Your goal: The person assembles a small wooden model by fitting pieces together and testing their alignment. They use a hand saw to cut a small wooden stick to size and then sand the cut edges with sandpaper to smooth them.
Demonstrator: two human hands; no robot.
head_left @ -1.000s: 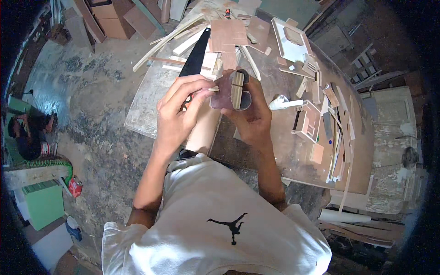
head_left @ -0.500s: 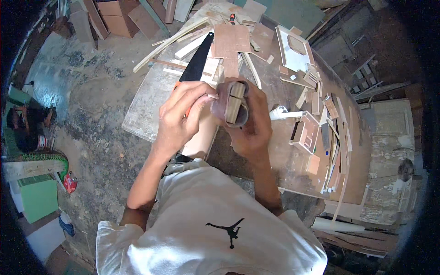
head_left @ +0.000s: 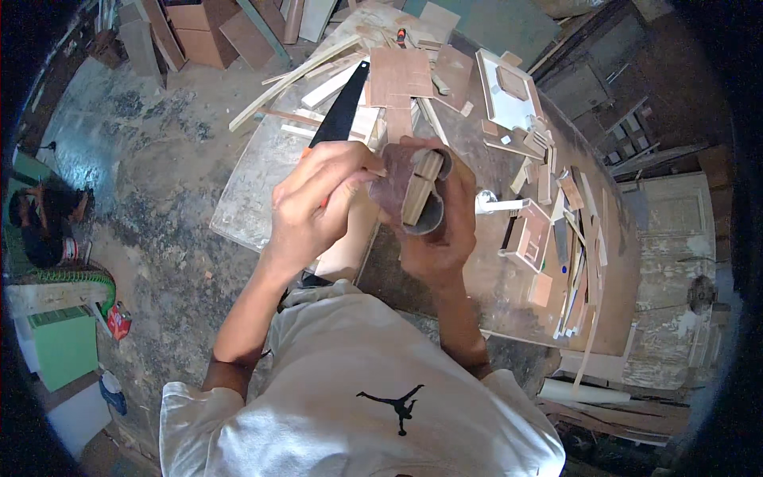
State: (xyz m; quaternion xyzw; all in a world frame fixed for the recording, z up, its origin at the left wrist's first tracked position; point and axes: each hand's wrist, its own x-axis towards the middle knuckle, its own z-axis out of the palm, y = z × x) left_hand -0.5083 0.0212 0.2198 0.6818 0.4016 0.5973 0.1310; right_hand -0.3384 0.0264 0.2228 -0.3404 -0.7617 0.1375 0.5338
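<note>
My right hand (head_left: 453, 230) is wrapped around a sanding block: a light wooden block (head_left: 421, 189) with brownish sandpaper (head_left: 396, 176) curled about it, its end facing up. Close against the sandpaper's left side, my left hand (head_left: 311, 203) pinches a small pale wood piece (head_left: 381, 172) between thumb and fingers. Most of that piece is hidden by the fingers. Just beyond the left hand lies a handsaw (head_left: 343, 109) with a black blade; bits of its orange handle show around the hand.
The worktable (head_left: 254, 191) carries thin plywood sheets (head_left: 400, 73), wood strips (head_left: 298, 78) and a white-floored tray (head_left: 509, 95). To the right are a small open wooden box (head_left: 527, 238), a white bottle-like thing (head_left: 486, 202) and a pile of narrow offcuts (head_left: 584, 262).
The sanding block has shifted slightly right and toward me, and its end has tilted. My left hand stays almost in place, still pinching the small wood piece.
</note>
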